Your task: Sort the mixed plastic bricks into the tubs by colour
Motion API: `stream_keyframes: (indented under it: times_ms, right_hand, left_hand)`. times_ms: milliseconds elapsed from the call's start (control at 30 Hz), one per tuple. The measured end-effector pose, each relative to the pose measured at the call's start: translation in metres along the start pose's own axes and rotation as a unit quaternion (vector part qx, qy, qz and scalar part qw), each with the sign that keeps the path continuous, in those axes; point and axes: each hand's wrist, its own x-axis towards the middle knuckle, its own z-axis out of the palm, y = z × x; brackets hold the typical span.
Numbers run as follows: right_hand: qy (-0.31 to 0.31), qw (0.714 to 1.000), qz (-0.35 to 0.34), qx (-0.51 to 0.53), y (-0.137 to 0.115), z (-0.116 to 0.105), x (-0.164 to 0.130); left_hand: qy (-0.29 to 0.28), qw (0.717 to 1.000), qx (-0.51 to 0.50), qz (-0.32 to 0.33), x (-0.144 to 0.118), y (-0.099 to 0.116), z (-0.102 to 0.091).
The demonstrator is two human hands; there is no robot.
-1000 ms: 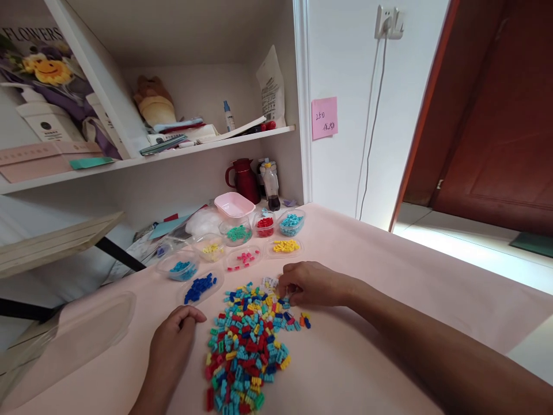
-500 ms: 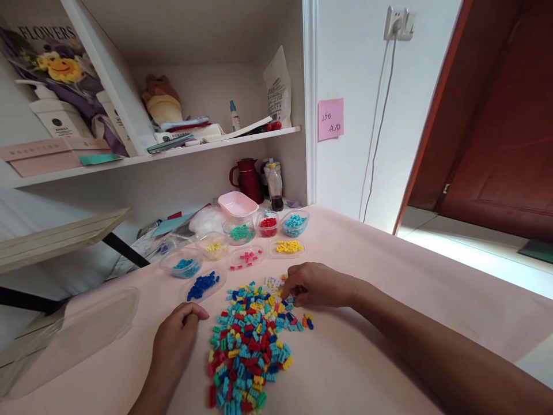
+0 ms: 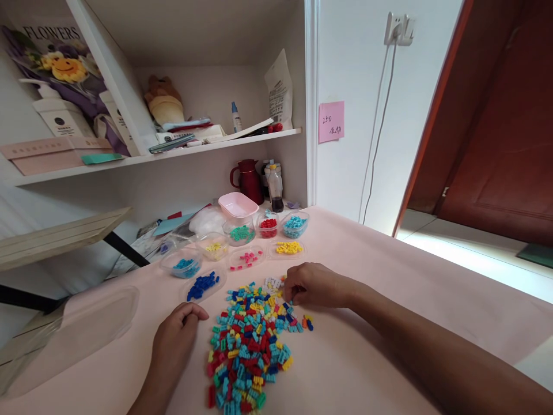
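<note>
A long heap of small toy building bricks (image 3: pixel 250 340) in mixed colours lies on the pink-covered table. My right hand (image 3: pixel 315 285) is at the heap's upper right edge, fingertips pinched down among the bricks. Whatever sits between those fingertips is hidden. Beside them is a small cluster of white bricks (image 3: pixel 273 283). My left hand (image 3: pixel 180 331) rests on the table left of the heap, its fingers loosely curled and apart from the bricks. A few loose orange and blue bricks (image 3: pixel 307 321) lie right of the heap.
Behind the heap stand clear tubs of sorted bricks: dark blue bricks (image 3: pixel 203 285), blue bricks (image 3: pixel 185 267), pink bricks (image 3: pixel 247 258), yellow bricks (image 3: pixel 288 248), green bricks (image 3: pixel 242 233), red bricks (image 3: pixel 268 227). Farther back are a pink basin (image 3: pixel 238 206) and a bottle (image 3: pixel 275 187). A clear lid (image 3: pixel 99 317) lies left.
My right hand has shifted very slightly at the heap's edge, its fingertips drawn closer together. My left hand stays in place. The view has tilted up a little.
</note>
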Motion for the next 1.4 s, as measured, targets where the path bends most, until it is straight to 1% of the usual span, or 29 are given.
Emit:
stream_keyframes:
  times_ms: [100, 233, 333, 433, 500, 567, 700, 800, 867, 967, 1033, 1100, 1167, 1200, 1267, 1300, 1333, 1400]
  right_hand:
    - [0.006, 1.0, -0.008, 0.018, 0.001, 0.001, 0.002]
    - [0.029, 0.997, -0.021, 0.063, 0.003, -0.001, 0.003]
    - [0.056, 0.994, -0.011, 0.097, 0.006, -0.003, 0.003]
    - [0.088, 0.986, 0.008, 0.144, 0.012, -0.004, 0.005]
    - [0.12, 0.973, 0.035, 0.193, 0.019, -0.008, 0.01]
    - [0.161, 0.958, 0.068, 0.228, 0.029, -0.018, 0.02]
    - [0.249, 0.938, 0.101, 0.217, 0.052, -0.053, 0.048]
    - [0.327, 0.912, 0.128, 0.211, 0.065, -0.074, 0.061]
    - [0.359, 0.895, 0.14, 0.224, 0.068, -0.078, 0.063]
    - [0.375, 0.875, 0.145, 0.268, 0.062, -0.07, 0.056]
    - [0.369, 0.868, 0.141, 0.301, 0.053, -0.059, 0.047]
    - [0.326, 0.874, 0.125, 0.338, 0.04, -0.047, 0.036]
    - [0.227, 0.896, 0.099, 0.368, 0.028, -0.035, 0.026]
    - [0.171, 0.913, 0.089, 0.36, 0.022, -0.03, 0.021]
    - [0.076, 0.946, 0.072, 0.306, 0.014, -0.021, 0.016]
    - [0.044, 0.961, 0.064, 0.266, 0.01, -0.017, 0.014]
    - [0.023, 0.973, 0.054, 0.225, 0.007, -0.014, 0.013]
    - [0.002, 0.988, 0.028, 0.149, 0.002, -0.01, 0.011]
  left_hand:
    - [0.004, 1.0, -0.004, 0.005, -0.002, 0.002, -0.001]
    - [-0.007, 1.0, -0.004, 0.008, -0.001, 0.002, -0.002]
    - [-0.006, 1.0, 0.005, -0.003, 0.002, 0.0, -0.001]
    - [-0.01, 1.0, 0.004, 0.0, 0.004, -0.003, 0.0]
    - [-0.011, 1.0, 0.001, 0.0, 0.003, -0.004, 0.0]
    - [-0.014, 1.0, 0.0, -0.001, 0.002, -0.004, 0.0]
    - [-0.016, 1.0, -0.009, -0.001, 0.0, -0.005, 0.001]
    - [-0.008, 1.0, -0.021, -0.007, 0.0, -0.005, 0.002]
    - [-0.002, 1.0, -0.031, -0.002, 0.0, -0.004, 0.003]
    - [0.004, 0.999, -0.042, 0.007, -0.001, -0.003, 0.002]
    - [0.005, 0.999, -0.045, 0.002, -0.002, -0.002, 0.001]
    - [0.005, 0.999, -0.044, -0.009, -0.003, -0.001, 0.0]
    - [0.004, 0.999, -0.043, -0.009, -0.003, 0.0, 0.0]
    - [0.003, 0.999, -0.043, -0.005, -0.003, 0.0, 0.0]
    - [0.0, 0.999, -0.041, 0.002, -0.002, 0.0, 0.001]
    - [-0.001, 0.999, -0.038, 0.001, -0.002, 0.0, 0.001]
    - [-0.002, 0.999, -0.034, -0.001, -0.001, 0.0, 0.001]
    - [-0.005, 1.0, -0.026, -0.007, -0.001, -0.001, 0.001]
